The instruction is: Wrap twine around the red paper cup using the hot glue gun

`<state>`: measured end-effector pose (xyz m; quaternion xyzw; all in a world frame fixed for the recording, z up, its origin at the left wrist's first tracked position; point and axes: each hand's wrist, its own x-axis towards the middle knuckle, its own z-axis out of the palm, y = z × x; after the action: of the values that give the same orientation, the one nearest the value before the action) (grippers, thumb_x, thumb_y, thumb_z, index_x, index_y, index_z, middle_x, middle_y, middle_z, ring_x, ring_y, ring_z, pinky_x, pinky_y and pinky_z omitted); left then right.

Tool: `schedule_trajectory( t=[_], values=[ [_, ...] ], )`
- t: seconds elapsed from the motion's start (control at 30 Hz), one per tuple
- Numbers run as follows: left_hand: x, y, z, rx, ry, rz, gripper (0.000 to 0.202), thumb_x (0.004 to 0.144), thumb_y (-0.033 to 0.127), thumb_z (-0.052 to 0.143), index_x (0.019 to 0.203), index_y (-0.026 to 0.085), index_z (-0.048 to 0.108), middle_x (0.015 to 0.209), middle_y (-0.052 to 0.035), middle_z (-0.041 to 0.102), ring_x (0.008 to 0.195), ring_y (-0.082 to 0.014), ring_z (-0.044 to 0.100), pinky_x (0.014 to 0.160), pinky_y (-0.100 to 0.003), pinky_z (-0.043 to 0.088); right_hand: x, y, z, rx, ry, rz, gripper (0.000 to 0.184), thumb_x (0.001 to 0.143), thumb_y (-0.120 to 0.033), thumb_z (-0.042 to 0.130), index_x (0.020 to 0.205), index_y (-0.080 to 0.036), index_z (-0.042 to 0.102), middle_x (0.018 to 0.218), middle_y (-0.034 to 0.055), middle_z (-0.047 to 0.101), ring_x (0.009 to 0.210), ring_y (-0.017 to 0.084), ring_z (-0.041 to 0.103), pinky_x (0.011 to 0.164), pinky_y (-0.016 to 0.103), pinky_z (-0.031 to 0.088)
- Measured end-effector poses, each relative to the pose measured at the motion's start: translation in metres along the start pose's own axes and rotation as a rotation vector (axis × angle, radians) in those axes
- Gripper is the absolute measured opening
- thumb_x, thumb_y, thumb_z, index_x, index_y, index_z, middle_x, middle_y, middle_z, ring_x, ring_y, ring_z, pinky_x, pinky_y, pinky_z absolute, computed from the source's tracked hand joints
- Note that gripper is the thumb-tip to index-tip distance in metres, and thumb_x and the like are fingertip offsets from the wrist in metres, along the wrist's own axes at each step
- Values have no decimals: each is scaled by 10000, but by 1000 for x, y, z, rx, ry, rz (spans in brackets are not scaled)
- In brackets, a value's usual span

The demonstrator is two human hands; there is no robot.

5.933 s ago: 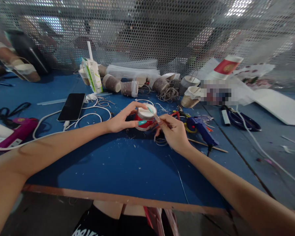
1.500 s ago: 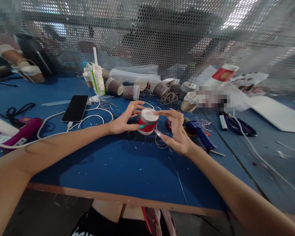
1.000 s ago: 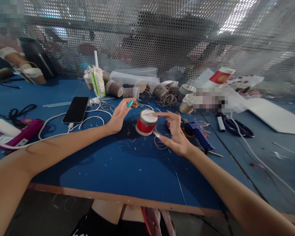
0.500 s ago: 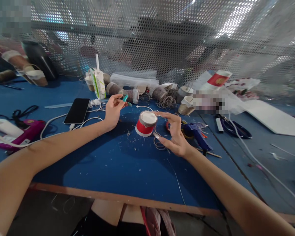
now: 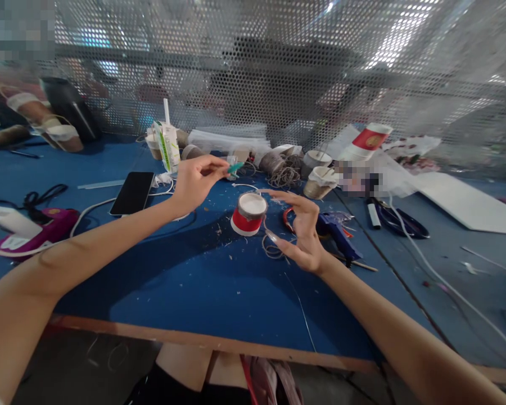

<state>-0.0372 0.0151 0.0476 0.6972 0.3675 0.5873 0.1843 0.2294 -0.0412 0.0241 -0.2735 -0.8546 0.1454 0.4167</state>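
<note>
Blue worktable point(image 5: 168, 304), brown along its near edge, carries the work. Near, one loose twine coil point(image 5: 274, 257) lies beside the right thumb. The right hand point(image 5: 306, 236) stands wide, thumb and fingers spread at the right of one inverted red-and-white paper cup point(image 5: 247, 223); fingertip contact cannot be confirmed. One gray twine band point(image 5: 252, 210) encircles the cup's upper part. Farther left, the left hand point(image 5: 196, 180) is raised, fingertips drawn close; whether they pinch a strand cannot be told. Step in hand, as judged: handling twine at the cup. The next move calls for a steady cup and a controlled strand. Count beyond: right, one blue glue gun point(image 5: 341, 239); left, one phone point(image 5: 132, 193) and one drink carton point(image 5: 166, 146); far right, one tilted paper cup point(image 5: 369, 142); farthest, one perforated screen point(image 5: 274, 73).
</note>
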Motion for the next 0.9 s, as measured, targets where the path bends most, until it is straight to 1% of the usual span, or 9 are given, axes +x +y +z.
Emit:
schedule_trajectory(
  t=[0.1,0.2,0.27,0.33,0.4,0.5,0.63,0.77,0.9],
  values=[
    [6,2,-6,225,-56,205,303,946,434,621,1132,211,708,1134,-93,744,1104,-268,675,1024,-457,517,0,-6,2,96,33,-121,523,886,-427,573,1339,-325,333,1530,133,475,1448,373,452,1156,691,325],
    [7,11,-7,343,-188,397,557,831,500,751,1292,211,628,1323,-126,654,1268,-332,576,1116,-529,433,-1,-15,5,223,55,-68,495,893,-469,573,1312,-322,356,1558,135,466,1474,373,428,1144,684,359],
    [3,19,-4,380,-289,475,629,777,591,779,1255,207,640,1269,-134,667,1217,-348,590,1084,-544,442,-2,-22,7,275,55,-19,493,882,-504,578,1290,-321,368,1562,133,472,1486,374,414,1142,686,367],
    [-3,27,-1,402,-316,511,520,829,630,714,1133,210,684,1130,-110,706,1102,-306,634,1011,-492,482,-5,-28,9,294,38,15,480,872,-519,580,1259,-325,374,1552,121,498,1501,364,394,1170,690,328],
    [-8,33,0,376,-293,547,406,913,599,633,1004,210,704,986,-80,720,963,-239,661,910,-406,514,-7,-33,11,324,21,49,446,870,-513,578,1225,-330,378,1539,108,522,1506,349,393,1192,680,298],
    [-12,39,0,279,-228,615,337,1000,499,546,887,220,696,842,-45,710,803,-169,656,761,-319,520,-9,-39,15,424,32,73,417,868,-543,569,1179,-330,391,1513,101,543,1501,340,410,1194,645,319],
    [-14,43,1,240,-113,681,310,1039,384,492,834,230,666,781,-22,689,734,-141,640,683,-289,511,-9,-46,16,547,-29,66,399,883,-609,521,1151,-346,387,1525,63,543,1550,310,340,1233,629,282],
    [-20,44,4,291,-11,681,315,1046,309,446,793,226,616,722,-18,625,663,-135,577,611,-281,474,-11,-51,15,509,-108,94,421,874,-637,518,1123,-334,366,1621,60,423,1606,314,190,1247,638,246],
    [-24,47,7,259,23,702,314,1052,257,406,782,227,562,701,-9,572,623,-128,530,576,-267,453,-15,-53,16,495,-172,98,391,890,-528,575,1145,-334,351,1583,90,458,1612,306,169,1248,655,224]
  ],
)
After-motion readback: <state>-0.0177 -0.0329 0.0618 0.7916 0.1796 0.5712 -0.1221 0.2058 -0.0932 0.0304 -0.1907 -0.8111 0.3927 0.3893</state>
